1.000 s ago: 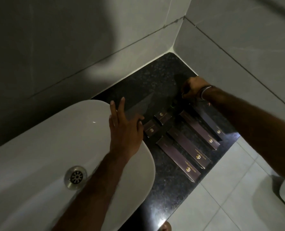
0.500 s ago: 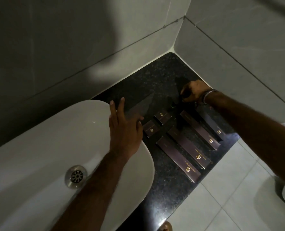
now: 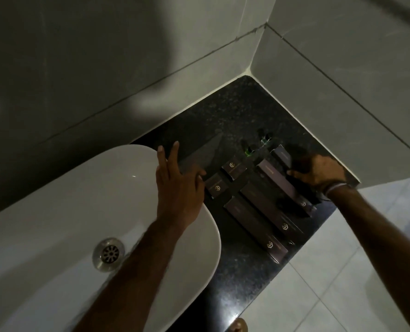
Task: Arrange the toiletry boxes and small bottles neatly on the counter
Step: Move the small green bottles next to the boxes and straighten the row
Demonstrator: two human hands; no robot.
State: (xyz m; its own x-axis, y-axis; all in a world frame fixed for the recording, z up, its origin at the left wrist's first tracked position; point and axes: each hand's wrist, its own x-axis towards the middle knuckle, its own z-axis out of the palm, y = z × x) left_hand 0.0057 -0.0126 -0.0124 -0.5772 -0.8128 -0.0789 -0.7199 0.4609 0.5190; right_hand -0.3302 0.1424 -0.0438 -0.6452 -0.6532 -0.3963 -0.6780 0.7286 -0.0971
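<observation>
Dim bathroom corner, black speckled granite table [image 3: 225,109] w/ a white basin [image 3: 103,200] taking up most of it. Four long dark purple boxes [image 3: 254,226] are lying side by side at a slant near the front edge, two small square boxes [image 3: 234,167] are sitting just beside them toward the basin, and two tiny green bottles [image 3: 248,150] are standing behind, toward the wall.

The person's right hand [image 3: 319,171] is resting on the far end of the outermost long box, fingers curled on it; can't tell if it's actually gripping or just nudging. Left hand [image 3: 177,185] is lying flat and spread on the basin rim, holding nothing, thumb almost at the nearest small box.

Imo the step is squaring that outer box w/ its neighbours: best to be sliding it flat, keeping the gap even and the ends lining up, not lifting.

Hard to see: the right wrist is covering that box's middle, lighting's rly dark, bottle caps are barely readable, logos too small.
</observation>
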